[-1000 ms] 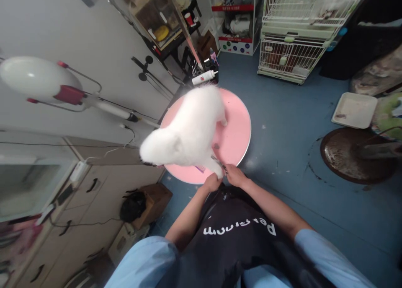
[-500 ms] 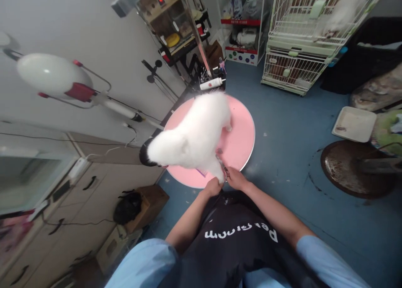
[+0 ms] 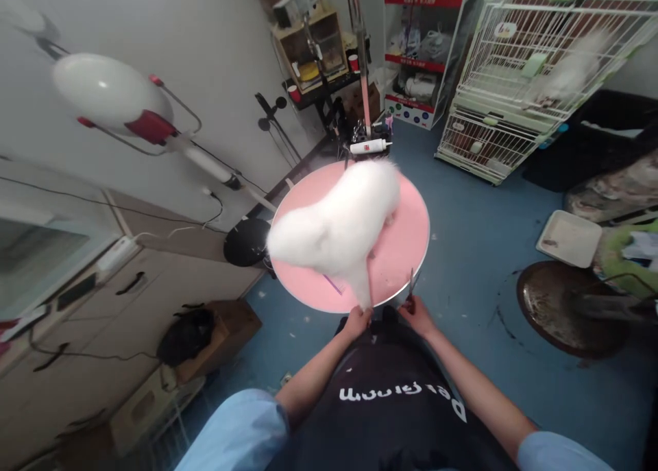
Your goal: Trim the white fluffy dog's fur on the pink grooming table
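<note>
A fluffy white dog [image 3: 354,210] stands on a round pink table [image 3: 411,231], its head toward the left rim. My left hand [image 3: 358,322] is closed around the paw of its outstretched front leg, at the near rim. My right hand [image 3: 417,317] grips a pair of scissors [image 3: 412,286], whose blades point up and away, just right of the rim and apart from the dog. A purple comb [image 3: 334,284] lies on the table, partly under the dog.
A white bottle [image 3: 369,146] lies on a holder behind the table. Stacked wire cages [image 3: 493,142], the upper with a white animal, stand back right. A white dryer [image 3: 110,97] juts from the left wall. A rusty round base [image 3: 545,306] is at right.
My right hand has drawn the scissors away from the dog's leg to the right, and the blades now point upward. My left hand still holds the paw. The whole view has shifted.
</note>
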{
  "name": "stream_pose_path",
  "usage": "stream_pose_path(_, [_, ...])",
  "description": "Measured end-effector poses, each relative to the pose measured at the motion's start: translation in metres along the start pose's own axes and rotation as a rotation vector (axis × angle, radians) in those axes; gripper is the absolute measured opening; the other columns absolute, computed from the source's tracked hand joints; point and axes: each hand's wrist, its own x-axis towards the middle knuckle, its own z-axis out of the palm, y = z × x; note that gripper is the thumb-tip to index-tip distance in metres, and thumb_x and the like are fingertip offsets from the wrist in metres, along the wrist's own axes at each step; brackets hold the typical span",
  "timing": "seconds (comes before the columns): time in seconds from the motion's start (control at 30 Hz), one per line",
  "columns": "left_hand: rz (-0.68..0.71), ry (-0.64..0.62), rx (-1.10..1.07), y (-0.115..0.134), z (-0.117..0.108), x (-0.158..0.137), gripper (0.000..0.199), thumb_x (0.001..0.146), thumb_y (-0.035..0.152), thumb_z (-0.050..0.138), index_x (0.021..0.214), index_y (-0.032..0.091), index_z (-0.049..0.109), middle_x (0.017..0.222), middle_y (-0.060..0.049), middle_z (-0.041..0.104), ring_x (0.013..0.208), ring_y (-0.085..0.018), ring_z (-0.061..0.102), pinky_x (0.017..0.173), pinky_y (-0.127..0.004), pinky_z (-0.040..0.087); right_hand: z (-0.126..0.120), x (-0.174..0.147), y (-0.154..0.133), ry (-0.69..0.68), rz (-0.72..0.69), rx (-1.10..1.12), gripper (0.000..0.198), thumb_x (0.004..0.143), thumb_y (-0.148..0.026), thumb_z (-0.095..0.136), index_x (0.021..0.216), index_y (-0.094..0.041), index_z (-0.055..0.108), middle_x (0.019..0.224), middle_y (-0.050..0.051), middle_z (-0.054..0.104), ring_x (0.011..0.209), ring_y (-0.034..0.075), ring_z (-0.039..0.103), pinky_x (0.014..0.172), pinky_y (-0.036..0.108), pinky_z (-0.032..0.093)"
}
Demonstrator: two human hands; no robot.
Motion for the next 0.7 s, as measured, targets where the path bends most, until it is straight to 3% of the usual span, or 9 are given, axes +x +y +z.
stream_pose_path(0.13, [0.006,-0.020,0.048,-0.021,-0.006,-0.004,0.032,0.092,0.029,0.041,0.070,0.015,0.060,0.060,-0.002,0.060,0.062,-0.015,0.057,0.063,-0.024,0.041,-0.029,-0.024,0.020,0.116,0.124,-0.210,0.049,0.066,-0.052,0.064,0.103,-0.020,0.055,0.081,0.003,0.064,0.073,0.022,0.062,0.068,0.037,0.051])
stream_pose_path(0.3, [-0.067,0.007,0.134,-0.083,-0.032,-0.027,0.028,0.092,0.024,0.041,0.083,0.016,0.067,0.081,-0.004,0.069,0.079,-0.016,0.060,0.075,-0.024,0.041,-0.032,-0.063,0.022,0.118,0.250,-0.412,0.055,0.071,-0.054,0.058,0.112,-0.017,0.054,0.093,0.010,0.066,0.084,0.027,0.064,0.076,0.041,0.050])
stream_pose_path(0.43, [-0.207,0.056,0.230,-0.136,-0.078,-0.052,0.040,0.095,0.034,0.036,0.079,0.014,0.067,0.079,-0.008,0.069,0.079,-0.019,0.061,0.075,-0.027,0.042,-0.008,-0.100,-0.003,0.059,0.185,-0.594,0.052,0.077,-0.050,0.055,0.115,-0.015,0.054,0.106,0.016,0.064,0.095,0.028,0.063,0.085,0.041,0.048])
stream_pose_path(0.53, [-0.256,0.110,0.390,-0.160,-0.115,-0.058,0.031,0.088,0.039,0.051,0.088,0.014,0.070,0.097,-0.013,0.071,0.097,-0.025,0.063,0.083,-0.030,0.043,0.019,-0.119,-0.034,-0.025,0.129,-0.761,0.047,0.079,-0.045,0.054,0.116,-0.016,0.054,0.108,0.015,0.062,0.098,0.028,0.061,0.087,0.040,0.046])
stream_pose_path(0.63, [-0.158,0.191,0.522,-0.160,-0.136,-0.055,0.033,0.081,0.035,0.062,0.105,0.014,0.071,0.118,-0.016,0.066,0.117,-0.030,0.056,0.096,-0.034,0.041,0.046,-0.126,-0.066,-0.096,0.071,-0.909,0.049,0.080,-0.043,0.057,0.119,-0.015,0.054,0.112,0.015,0.061,0.102,0.030,0.058,0.092,0.041,0.043])
stream_pose_path(0.7, [-0.031,0.121,0.433,-0.146,-0.138,-0.054,0.032,0.086,0.039,0.054,0.093,0.015,0.075,0.105,-0.014,0.071,0.108,-0.028,0.061,0.095,-0.034,0.042,0.063,-0.127,-0.085,-0.137,0.020,-0.971,0.050,0.079,-0.042,0.058,0.120,-0.014,0.054,0.113,0.015,0.060,0.105,0.030,0.056,0.094,0.041,0.039])
